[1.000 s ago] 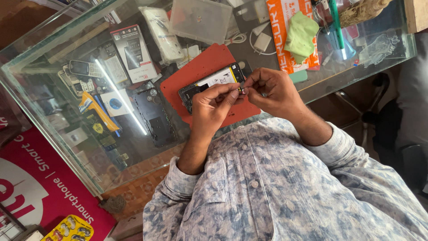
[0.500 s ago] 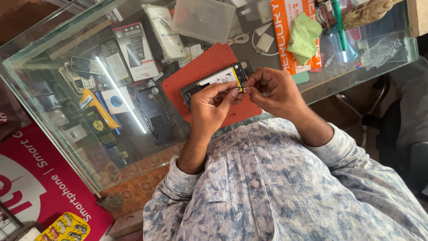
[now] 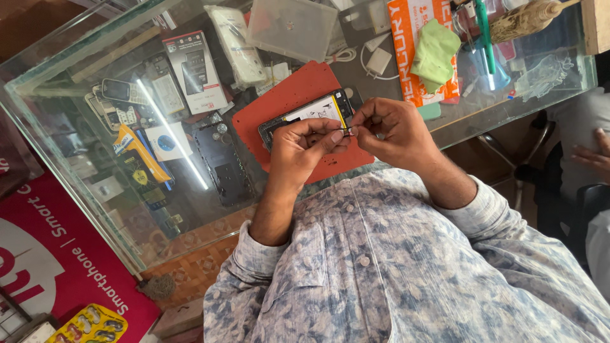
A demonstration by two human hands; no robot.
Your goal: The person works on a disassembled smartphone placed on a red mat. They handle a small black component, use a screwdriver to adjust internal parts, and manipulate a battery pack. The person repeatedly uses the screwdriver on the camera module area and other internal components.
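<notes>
Opened phone (image 3: 305, 117), back cover off, lies on the red mat (image 3: 298, 89) directly under and just beyond both hands, its pale battery with a yellow edge facing up. Left hand (image 3: 302, 149) and right hand (image 3: 391, 130) meet above the phone's near end; fingertips of both pinch one tiny dark part (image 3: 347, 131) between them, too small to identify. Both hands are narrowly closed in a fine pinch, nothing else held. Compared with the frames a second and half a second back: the hands keep the same pose over the phone, the part remains between the fingertips, the phone has not shifted on the mat; only the camera view drifts slightly. Judgement: the fine work on the small part is in hand and unfinished. Count: one phone on the mat, one mat, one small part, two hands of the wearer. Beyond the right hand on the glass bench (image 3: 82, 190): one green cloth (image 3: 435, 54) resting on one orange box (image 3: 406, 38), one white charger plug (image 3: 379, 61) with cable. Beyond the left hand: one clear plastic box (image 3: 292, 26), and several old handsets and boxes under the glass, not countable reliably. Far to the right, another person's hand (image 3: 594, 155) rests apart from the work.
</notes>
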